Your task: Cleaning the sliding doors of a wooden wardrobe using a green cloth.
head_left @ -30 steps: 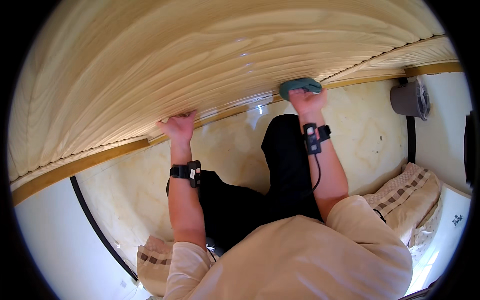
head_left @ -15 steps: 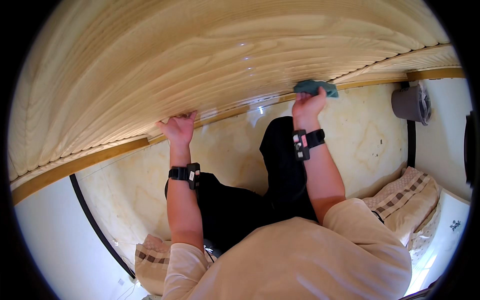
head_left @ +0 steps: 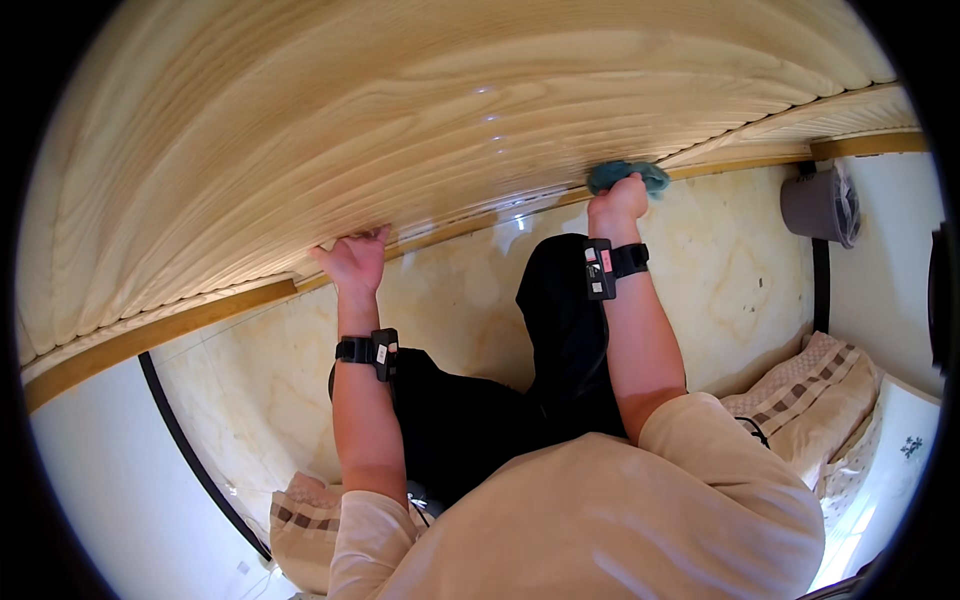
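Note:
A large panel with pale wood grain (head_left: 430, 110) rises in front of me. With its fingers spread, my left hand (head_left: 355, 262) rests against the lower part of this panel and holds nothing. Farther right, my right hand (head_left: 622, 200) grips a bunched green cloth (head_left: 605, 177) at the panel's bottom edge. The cloth lies against the wood, and part of it shows past my closed fingers. A black strap with a small device sits on each wrist.
Marbled cream floor (head_left: 720, 260) spreads below, around my bent black-clad knees. At the far right stands a grey bin (head_left: 812, 205) with a plastic liner. Patterned beige fabric (head_left: 800, 400) hangs behind me on the right, and more fabric (head_left: 305, 520) on the left.
My right wrist has turned, with the fingers curling more over the green cloth, which has bunched and shifted slightly left. My left hand has hardly moved.

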The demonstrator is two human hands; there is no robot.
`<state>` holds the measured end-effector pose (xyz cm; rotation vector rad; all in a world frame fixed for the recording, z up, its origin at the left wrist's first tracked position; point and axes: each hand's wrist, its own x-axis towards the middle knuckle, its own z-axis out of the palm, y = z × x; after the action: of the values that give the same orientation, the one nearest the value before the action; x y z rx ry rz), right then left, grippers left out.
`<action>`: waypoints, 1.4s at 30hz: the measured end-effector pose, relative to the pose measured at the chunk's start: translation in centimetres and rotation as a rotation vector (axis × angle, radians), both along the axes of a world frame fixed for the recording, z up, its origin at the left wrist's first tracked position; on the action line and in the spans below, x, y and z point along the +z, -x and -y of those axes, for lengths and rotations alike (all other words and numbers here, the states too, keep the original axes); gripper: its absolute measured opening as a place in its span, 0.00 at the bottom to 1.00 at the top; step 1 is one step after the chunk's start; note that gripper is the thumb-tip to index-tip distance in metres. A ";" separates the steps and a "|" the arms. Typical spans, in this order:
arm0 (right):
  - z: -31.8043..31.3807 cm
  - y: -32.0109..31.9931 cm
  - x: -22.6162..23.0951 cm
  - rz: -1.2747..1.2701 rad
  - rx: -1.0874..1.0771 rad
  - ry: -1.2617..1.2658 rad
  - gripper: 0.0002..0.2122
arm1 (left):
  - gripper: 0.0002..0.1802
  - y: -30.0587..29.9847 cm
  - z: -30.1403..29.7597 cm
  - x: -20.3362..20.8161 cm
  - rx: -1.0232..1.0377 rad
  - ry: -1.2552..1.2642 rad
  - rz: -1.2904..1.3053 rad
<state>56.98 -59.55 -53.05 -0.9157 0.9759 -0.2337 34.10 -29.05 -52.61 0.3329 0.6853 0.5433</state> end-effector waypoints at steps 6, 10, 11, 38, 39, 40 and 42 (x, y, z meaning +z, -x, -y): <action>-1.4 1.5 -0.4 0.135 0.070 0.124 0.08 | 0.56 0.7 -0.8 -0.6 -0.029 -0.016 0.063; -3.9 6.5 -0.7 0.039 0.422 -0.067 0.06 | 0.56 0.2 -0.4 -0.3 -0.003 0.029 0.044; -4.8 7.8 -0.9 -0.042 0.489 -0.136 0.07 | 0.56 -0.2 0.0 0.0 -0.004 0.028 0.019; -3.5 3.9 -0.2 0.066 0.346 -0.288 0.10 | 0.57 0.7 -0.7 -0.4 -0.029 -0.021 0.003; -2.7 2.4 0.5 0.265 0.285 -0.287 0.12 | 0.57 0.8 -0.8 -0.9 -0.022 -0.025 0.003; -1.2 0.5 0.6 0.290 0.209 -0.135 0.14 | 0.57 0.9 -0.9 -1.4 -0.043 -0.017 0.040; 0.6 -1.0 2.1 0.265 0.115 0.069 0.16 | 0.57 1.2 -0.9 -1.6 -0.057 -0.007 0.073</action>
<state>58.00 -60.15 -50.99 -0.9733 0.6719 -0.2854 32.92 -28.11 -54.19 0.3368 0.6020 0.5009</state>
